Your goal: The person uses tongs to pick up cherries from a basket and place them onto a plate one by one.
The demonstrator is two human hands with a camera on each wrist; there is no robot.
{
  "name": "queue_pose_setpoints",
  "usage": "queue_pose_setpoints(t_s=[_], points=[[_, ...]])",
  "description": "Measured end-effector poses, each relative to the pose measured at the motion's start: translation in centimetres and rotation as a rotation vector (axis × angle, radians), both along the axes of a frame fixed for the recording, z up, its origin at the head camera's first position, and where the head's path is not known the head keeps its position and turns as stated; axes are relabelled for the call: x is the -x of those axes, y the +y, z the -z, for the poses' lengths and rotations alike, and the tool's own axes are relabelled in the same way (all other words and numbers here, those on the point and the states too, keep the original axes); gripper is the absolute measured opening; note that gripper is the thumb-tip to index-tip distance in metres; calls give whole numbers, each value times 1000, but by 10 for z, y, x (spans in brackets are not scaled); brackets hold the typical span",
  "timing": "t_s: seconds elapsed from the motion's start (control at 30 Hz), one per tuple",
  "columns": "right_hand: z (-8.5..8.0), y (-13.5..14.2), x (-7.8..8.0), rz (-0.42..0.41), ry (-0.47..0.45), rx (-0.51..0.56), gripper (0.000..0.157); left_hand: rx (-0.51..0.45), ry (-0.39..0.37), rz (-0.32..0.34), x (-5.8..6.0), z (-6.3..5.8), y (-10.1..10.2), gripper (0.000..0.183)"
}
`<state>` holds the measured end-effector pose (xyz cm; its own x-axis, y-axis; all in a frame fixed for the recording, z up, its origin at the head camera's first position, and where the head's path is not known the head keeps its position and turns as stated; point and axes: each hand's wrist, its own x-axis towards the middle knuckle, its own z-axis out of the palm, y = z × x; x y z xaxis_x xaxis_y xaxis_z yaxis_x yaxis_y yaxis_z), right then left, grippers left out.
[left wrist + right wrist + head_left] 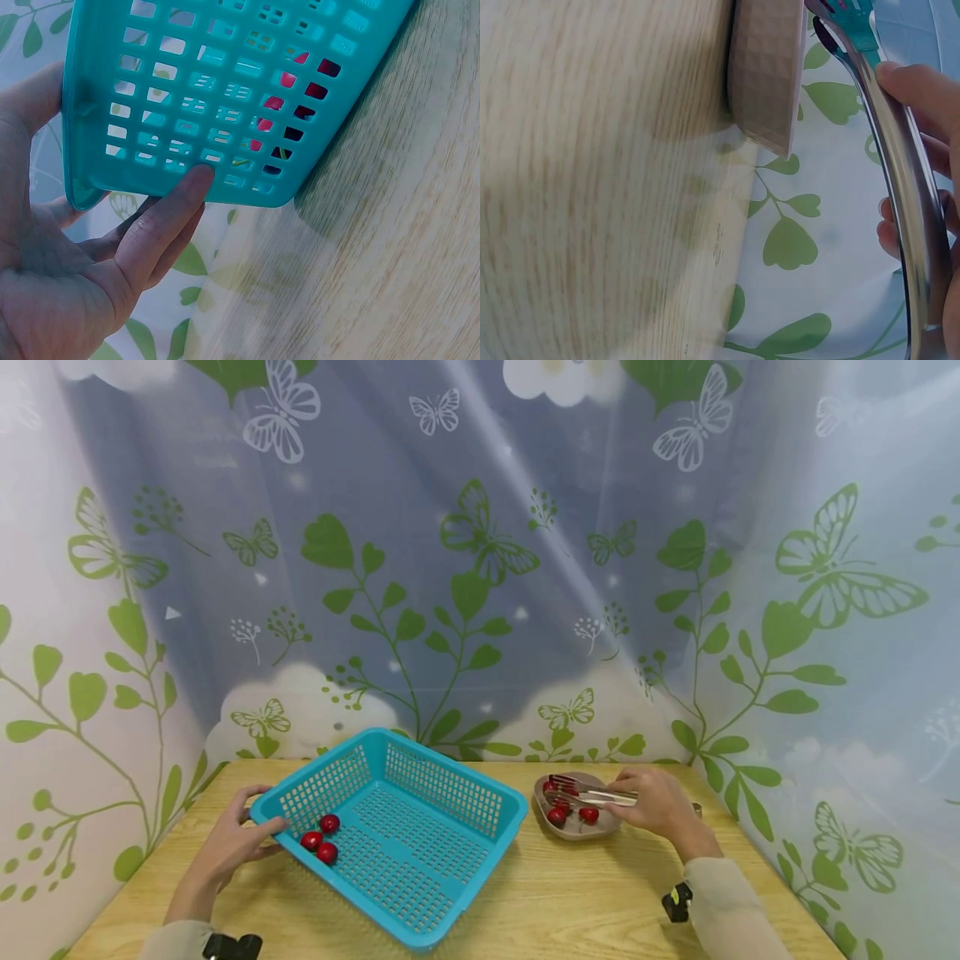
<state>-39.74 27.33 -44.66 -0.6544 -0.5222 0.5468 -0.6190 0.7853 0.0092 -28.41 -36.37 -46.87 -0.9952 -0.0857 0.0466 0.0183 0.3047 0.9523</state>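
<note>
A blue plastic mesh basket (420, 839) stands on the left and middle of the table, turned at an angle. My left hand (225, 843) grips it by its left corner; in the left wrist view a fingertip (199, 176) presses the outer mesh wall. Three red cherries (311, 840) lie inside, near that corner. To the right stands a small pinkish-beige bowl (577, 835) with several red cherries (588, 816). My right hand (663, 806) holds metal tongs (600, 795) with fork-like tips over the bowl. Whether the tips touch a cherry I cannot tell.
Pale wooden table (547, 902) lies beneath everything, with bare wood between basket and bowl. Behind and at both sides hangs a curtain (480, 635) printed with leaves and butterflies. A small dark object (697, 810) shows just beyond the right wrist.
</note>
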Motion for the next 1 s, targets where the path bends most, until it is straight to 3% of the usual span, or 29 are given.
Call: queue_pose_setpoints(t_s=[0.63, 1.0], points=[[0, 4, -2, 47, -53, -33, 26, 1, 1, -6, 0, -1, 1, 76], [-6, -1, -5, 23, 21, -11, 41, 1, -3, -3, -1, -3, 1, 77]])
